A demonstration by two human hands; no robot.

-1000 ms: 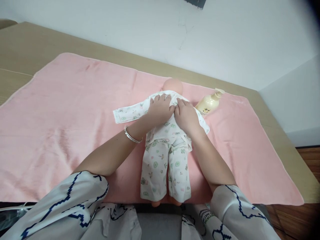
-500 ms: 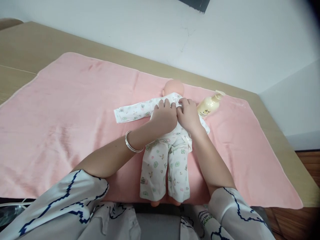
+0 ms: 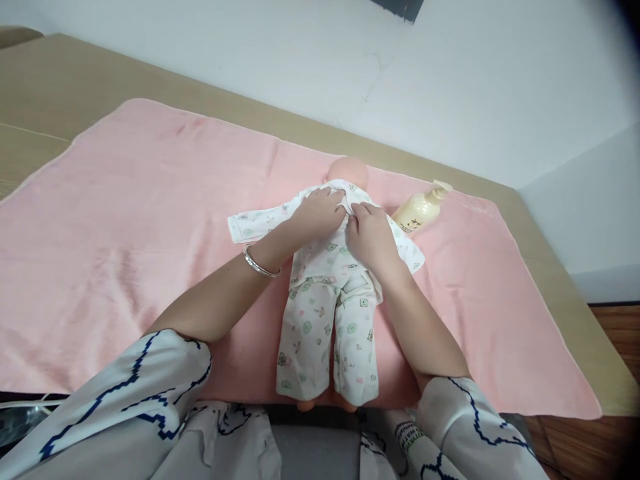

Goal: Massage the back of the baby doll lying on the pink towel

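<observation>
A baby doll [image 3: 347, 172] lies on its back with its feet at the near edge, dressed in a white printed shirt [image 3: 320, 257] and matching trousers [image 3: 305, 340]. My left hand [image 3: 320, 212] is on the upper chest, its fingertips closed on the shirt front just below the neck. Beside it, my right hand [image 3: 371, 237] has its fingers curled on the cloth near the same opening. The fingertips nearly meet, and what lies under them is partly hidden. Both sleeves are spread out to the sides. A silver bangle [image 3: 260, 261] circles my left wrist.
A pale yellow pump bottle [image 3: 419, 209] lies tilted right of the doll's shoulder. Under everything is a pink blanket [image 3: 150, 220] spread over a wooden table [image 3: 100, 70]. A white wall [image 3: 280, 60] rises behind the table.
My left hand has shifted up and slightly left toward the collar, uncovering more of the shirt's belly. My right hand has moved a little left and down.
</observation>
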